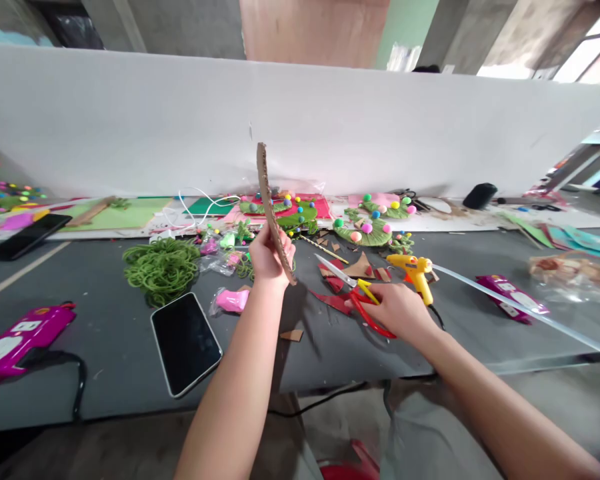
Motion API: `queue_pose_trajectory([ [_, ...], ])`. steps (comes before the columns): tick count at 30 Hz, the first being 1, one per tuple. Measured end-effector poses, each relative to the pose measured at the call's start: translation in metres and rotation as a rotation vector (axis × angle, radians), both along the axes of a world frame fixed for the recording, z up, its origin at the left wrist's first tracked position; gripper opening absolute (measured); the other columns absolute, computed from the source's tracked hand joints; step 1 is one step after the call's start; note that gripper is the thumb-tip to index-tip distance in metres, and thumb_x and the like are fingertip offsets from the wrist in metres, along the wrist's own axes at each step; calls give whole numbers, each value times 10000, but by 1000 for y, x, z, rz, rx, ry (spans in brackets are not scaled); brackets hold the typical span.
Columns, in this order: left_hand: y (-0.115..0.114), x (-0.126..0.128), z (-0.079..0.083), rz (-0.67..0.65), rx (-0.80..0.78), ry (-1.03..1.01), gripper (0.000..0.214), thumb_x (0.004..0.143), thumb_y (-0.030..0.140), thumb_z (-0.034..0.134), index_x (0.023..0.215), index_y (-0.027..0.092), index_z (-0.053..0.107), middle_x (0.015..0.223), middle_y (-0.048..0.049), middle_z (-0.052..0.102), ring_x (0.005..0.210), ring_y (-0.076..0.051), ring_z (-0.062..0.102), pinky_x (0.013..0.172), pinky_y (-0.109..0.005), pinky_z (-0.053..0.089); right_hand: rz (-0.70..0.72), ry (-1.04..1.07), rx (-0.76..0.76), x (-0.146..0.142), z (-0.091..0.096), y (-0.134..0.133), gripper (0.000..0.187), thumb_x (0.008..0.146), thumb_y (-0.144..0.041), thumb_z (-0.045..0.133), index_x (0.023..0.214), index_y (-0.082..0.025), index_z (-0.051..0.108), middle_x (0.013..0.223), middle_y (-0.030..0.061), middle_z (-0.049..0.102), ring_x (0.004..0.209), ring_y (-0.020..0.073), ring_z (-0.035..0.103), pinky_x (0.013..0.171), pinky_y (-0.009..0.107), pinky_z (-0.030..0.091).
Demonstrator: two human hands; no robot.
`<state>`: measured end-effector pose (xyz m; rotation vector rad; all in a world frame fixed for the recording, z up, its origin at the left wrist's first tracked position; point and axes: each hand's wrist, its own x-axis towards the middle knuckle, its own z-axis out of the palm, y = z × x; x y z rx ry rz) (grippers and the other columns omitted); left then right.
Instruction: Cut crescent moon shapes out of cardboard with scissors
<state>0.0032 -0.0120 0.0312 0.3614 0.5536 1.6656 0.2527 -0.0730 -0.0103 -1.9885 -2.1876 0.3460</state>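
My left hand is closed around a piece of corrugated cardboard, held up edge-on above the table. Its flat faces are mostly turned out of sight. Lower and to the right, my right hand grips scissors with red and yellow handles. The blades are together and point up and left, apart from the cardboard. Red and brown cardboard scraps lie beneath and beyond the blades. A yellow hot glue gun with a long clear glue stick rests just beyond my right hand.
Green yarn and a phone lie left of my left arm. Magenta devices sit at both sides. Along the white partition are green pieces with pompoms. A dark cable hangs below the table's front edge.
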Motion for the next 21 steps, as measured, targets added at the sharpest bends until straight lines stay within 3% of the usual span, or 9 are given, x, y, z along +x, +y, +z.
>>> queue_pose_trajectory([
  [4,1,-6,1,11,1,-6,407,1078,273,451,698,186,569,479,52,420,361,-57,377,410,-197,292,79,-79,-7,-16,-2,-2,357,912,-573,664,790,-238,667,767,92,717,756,285,671,591,324,270],
  [9,0,6,-5,-52,-77,33,439,1087,266,438,675,173,555,469,48,448,353,-56,398,403,-192,292,105,77,-73,-39,0,-8,273,850,-429,743,987,-207,662,924,94,759,810,264,679,637,311,343],
  [13,-2,23,-12,-215,-80,75,401,1062,284,506,683,167,562,473,40,459,358,-62,402,407,-185,309,341,277,-254,-36,16,-6,310,810,-383,799,1028,-194,687,935,66,759,801,231,668,648,304,418],
  [15,-2,29,-15,-272,-69,59,419,1072,262,466,671,170,538,466,41,427,350,-62,374,399,-188,290,472,348,-297,-33,27,5,263,839,-374,769,1029,-195,739,1030,82,773,851,235,680,697,315,469],
  [17,-2,31,-17,-300,-48,46,428,1081,241,408,672,179,517,465,41,394,345,-69,346,393,-196,274,509,411,-265,-40,35,25,165,906,-311,666,968,-193,764,938,64,776,790,217,677,677,311,475],
  [19,0,27,-20,-293,5,49,413,1078,243,386,684,192,499,468,42,364,344,-81,324,387,-208,256,483,442,-167,-60,38,54,131,905,-212,631,847,-178,744,794,33,747,710,190,656,679,302,470],
  [21,1,17,-23,-255,92,49,376,1065,280,426,702,204,485,481,49,336,348,-86,296,385,-216,233,503,458,-103,-91,37,87,161,825,-40,635,820,-150,752,791,26,750,784,187,676,757,287,485],
])
